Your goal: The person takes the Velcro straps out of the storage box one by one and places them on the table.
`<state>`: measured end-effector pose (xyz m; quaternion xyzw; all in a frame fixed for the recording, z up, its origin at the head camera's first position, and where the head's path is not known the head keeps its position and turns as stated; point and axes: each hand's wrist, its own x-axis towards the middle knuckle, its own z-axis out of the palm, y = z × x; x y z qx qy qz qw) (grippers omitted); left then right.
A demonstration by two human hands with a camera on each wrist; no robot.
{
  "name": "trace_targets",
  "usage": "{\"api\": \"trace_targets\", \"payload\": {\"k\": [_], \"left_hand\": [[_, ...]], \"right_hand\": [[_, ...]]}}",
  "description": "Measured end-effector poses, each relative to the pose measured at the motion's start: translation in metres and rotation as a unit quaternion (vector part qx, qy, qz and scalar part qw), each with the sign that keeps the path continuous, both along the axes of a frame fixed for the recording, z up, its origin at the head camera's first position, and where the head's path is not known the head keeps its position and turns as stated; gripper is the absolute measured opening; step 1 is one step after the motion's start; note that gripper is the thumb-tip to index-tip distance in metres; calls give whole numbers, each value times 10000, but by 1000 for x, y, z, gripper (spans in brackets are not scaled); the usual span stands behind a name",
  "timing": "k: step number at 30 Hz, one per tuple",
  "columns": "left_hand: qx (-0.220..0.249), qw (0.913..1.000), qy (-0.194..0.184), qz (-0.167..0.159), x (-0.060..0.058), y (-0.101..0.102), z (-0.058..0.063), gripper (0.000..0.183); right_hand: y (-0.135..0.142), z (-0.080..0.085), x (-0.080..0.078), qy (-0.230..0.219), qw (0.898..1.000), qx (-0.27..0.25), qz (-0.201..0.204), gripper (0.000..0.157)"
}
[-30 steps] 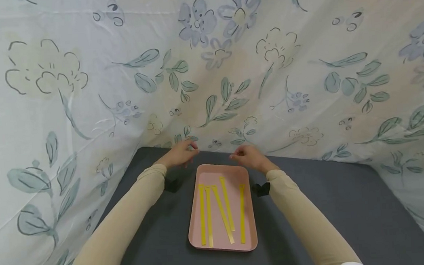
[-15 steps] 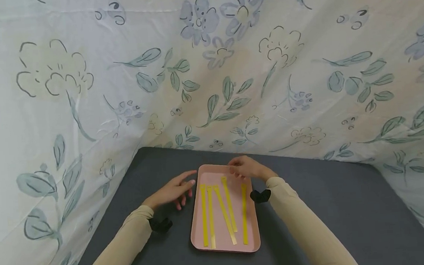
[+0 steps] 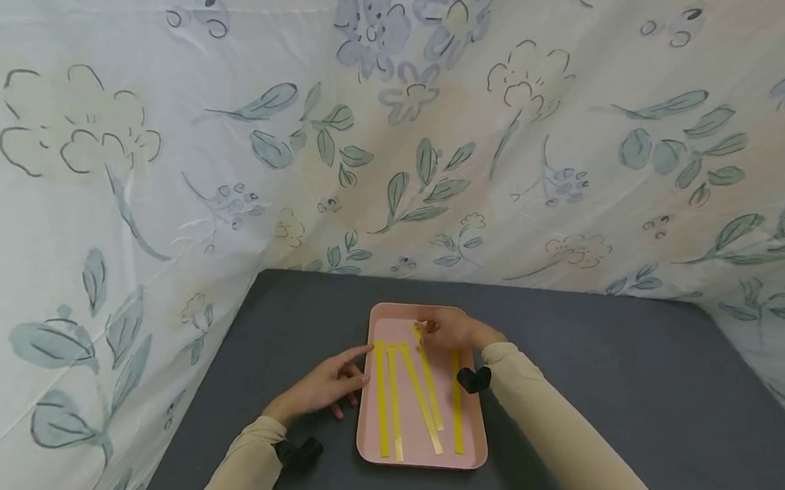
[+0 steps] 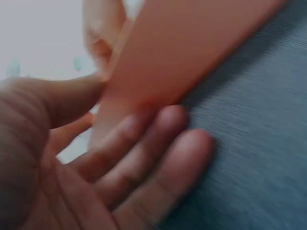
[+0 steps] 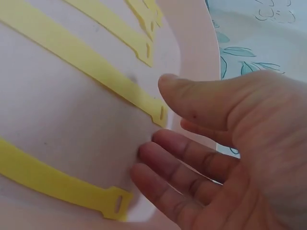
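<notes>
A pink tray [image 3: 414,442] holds several flat yellow straps with slotted heads, lying lengthwise. My right hand [image 3: 450,328] reaches over the tray's far right part, covering the upper end of the rightmost strap [image 3: 458,413]. In the right wrist view, its thumb and fingers [image 5: 158,184] stand apart around the slotted end of another strap [image 5: 96,67], with a gap still between them. My left hand [image 3: 320,388] is at the tray's left edge, index finger stretched toward the rim. The left wrist view has its fingers [image 4: 182,158] beside the tray wall [image 4: 158,52], blurred.
The tray lies on a dark grey tabletop [image 3: 610,381]. Floral fabric [image 3: 319,144] hangs behind the table and along its left side. A small black device sits at the left wrist [image 3: 297,455] and another at the right wrist [image 3: 475,379].
Both hands were beyond the tray's far end. The left hand has come back to the tray's left edge; the right has come down over the strap heads. The straps have stayed put.
</notes>
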<state>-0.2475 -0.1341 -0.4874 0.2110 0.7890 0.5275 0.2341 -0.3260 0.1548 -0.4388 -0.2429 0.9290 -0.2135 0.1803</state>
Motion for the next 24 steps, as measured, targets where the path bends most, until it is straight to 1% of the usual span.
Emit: {"api": "trace_targets", "payload": {"k": [3, 7, 10, 12, 15, 19, 24], "left_hand": [[-62, 9997, 256, -6, 3, -4, -2, 64], [-131, 9993, 338, -58, 6, -8, -2, 63], [-115, 9993, 315, -175, 6, -10, -2, 66], [-83, 9993, 289, -235, 6, -12, -1, 69], [-50, 9993, 237, -274, 4, -14, -1, 72], [-127, 9992, 206, -326, 1, -15, 0, 72], [-272, 9988, 217, -349, 0, -15, 1, 72]], "right_hand": [[-1, -2, 0, 271, 9995, 29, 127, 46], [-3, -6, -3, 502, 9984, 116, 228, 45], [-4, -9, -5, 381, 9991, 126, 128, 45], [-4, -10, -5, 448, 9987, 197, 106, 44], [-6, -10, -5, 423, 9988, 246, 6, 45], [-7, -11, -4, 379, 9991, 193, -74, 45], [-11, -16, -4, 488, 9984, 258, -136, 44]]}}
